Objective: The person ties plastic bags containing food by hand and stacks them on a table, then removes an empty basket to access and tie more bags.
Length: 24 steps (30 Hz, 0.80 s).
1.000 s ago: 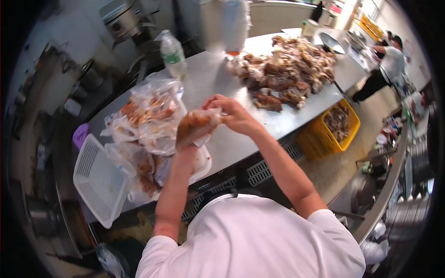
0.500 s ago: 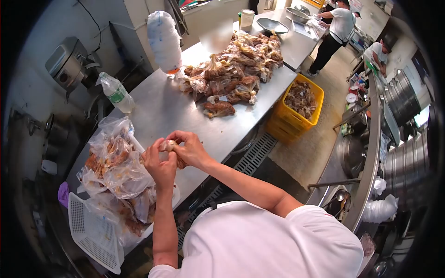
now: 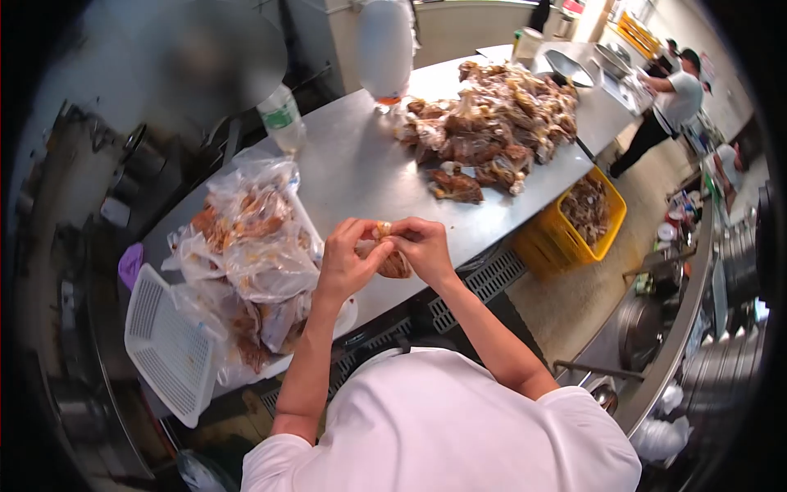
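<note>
Above the front edge of the metal table, both my hands grip the neck of a small see-through plastic bag of brown meat. My left hand has thumb and fingers pinched at the neck. On the other side of it, my right hand pinches with bent fingers. The bag's filled part hangs below my fingers, partly hidden by them. To the left of my hands, large crumpled plastic bags of reddish-brown meat lie in and over a white tray. Beyond my hands lies a heap of small bagged meat pieces.
The metal table runs away to the right. On it stand a stack of white plastic and a bottle with a green label. A white perforated basket tilts at left. A filled yellow crate stands on the floor. Co-workers are farther back.
My view has turned, so the table's contents sit farther right. My hands stay at the bag's neck, its filled part now showing below my fingers.
</note>
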Each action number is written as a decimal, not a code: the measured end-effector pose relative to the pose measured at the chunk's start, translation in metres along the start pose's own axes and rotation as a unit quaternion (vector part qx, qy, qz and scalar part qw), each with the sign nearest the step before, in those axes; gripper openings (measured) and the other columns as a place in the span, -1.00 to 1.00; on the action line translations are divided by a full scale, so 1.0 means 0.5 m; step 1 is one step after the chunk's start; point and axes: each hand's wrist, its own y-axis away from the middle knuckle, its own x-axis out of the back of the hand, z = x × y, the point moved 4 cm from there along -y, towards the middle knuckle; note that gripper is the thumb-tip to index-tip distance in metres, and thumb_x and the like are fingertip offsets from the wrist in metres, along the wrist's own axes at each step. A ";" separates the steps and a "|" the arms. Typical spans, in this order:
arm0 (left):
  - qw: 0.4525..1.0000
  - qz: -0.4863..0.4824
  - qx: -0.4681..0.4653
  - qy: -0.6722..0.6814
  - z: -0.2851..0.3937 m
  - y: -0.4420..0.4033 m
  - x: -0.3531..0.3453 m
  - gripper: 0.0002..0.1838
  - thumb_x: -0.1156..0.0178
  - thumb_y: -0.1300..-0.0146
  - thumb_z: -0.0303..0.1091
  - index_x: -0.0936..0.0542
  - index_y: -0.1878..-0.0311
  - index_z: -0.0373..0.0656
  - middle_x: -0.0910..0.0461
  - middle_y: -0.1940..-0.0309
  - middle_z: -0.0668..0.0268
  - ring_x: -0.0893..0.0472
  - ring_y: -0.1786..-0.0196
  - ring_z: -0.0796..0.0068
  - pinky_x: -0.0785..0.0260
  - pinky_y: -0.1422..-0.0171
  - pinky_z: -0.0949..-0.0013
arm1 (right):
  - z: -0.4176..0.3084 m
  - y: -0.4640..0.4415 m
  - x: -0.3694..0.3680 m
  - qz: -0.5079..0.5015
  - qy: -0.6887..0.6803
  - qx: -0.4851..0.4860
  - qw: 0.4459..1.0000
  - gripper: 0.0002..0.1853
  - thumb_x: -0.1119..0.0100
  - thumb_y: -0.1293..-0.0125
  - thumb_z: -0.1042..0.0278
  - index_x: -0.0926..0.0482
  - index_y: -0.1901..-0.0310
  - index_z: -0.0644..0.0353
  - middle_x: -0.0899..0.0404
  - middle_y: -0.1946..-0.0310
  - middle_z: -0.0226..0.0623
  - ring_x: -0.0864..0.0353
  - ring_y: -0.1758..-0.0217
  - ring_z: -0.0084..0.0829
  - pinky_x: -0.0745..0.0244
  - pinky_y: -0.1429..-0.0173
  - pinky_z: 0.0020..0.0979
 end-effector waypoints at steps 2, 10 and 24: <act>0.997 -0.019 0.061 0.042 -0.037 0.013 -0.015 -0.85 -0.36 -0.09 -0.53 -0.65 0.25 -0.28 -0.63 0.36 0.19 -0.63 0.19 0.21 -0.46 0.08 0.21 | 0.005 0.024 -0.013 -0.006 0.053 0.026 0.998 -0.83 -0.46 -0.19 0.48 -0.68 0.22 0.32 -0.69 0.35 -0.31 -0.63 0.33 -0.57 -0.55 0.21 -0.48; 0.997 0.071 -0.041 0.007 0.020 0.063 0.018 -0.85 -0.40 -0.07 -0.55 -0.58 0.36 -0.28 -0.58 0.39 0.13 -0.56 0.29 0.16 -0.40 0.15 0.23 | 0.017 -0.048 -0.014 0.028 0.285 0.155 0.946 -0.77 -0.44 -0.17 0.44 -0.53 0.24 0.21 -0.67 0.44 -0.25 -0.68 0.40 -0.43 -0.58 0.27 -0.43; 0.950 0.020 0.095 -0.297 -0.183 0.142 0.415 -0.66 -0.39 -0.04 -0.60 -0.67 0.06 -0.24 -0.64 0.23 0.17 -0.67 0.12 0.12 -0.52 0.02 0.20 | 0.042 -0.082 -0.340 -0.342 0.251 0.202 0.883 -0.71 -0.42 -0.11 0.54 -0.72 0.09 0.20 -0.69 0.15 -0.06 -0.70 0.11 0.01 -0.63 0.10 -0.18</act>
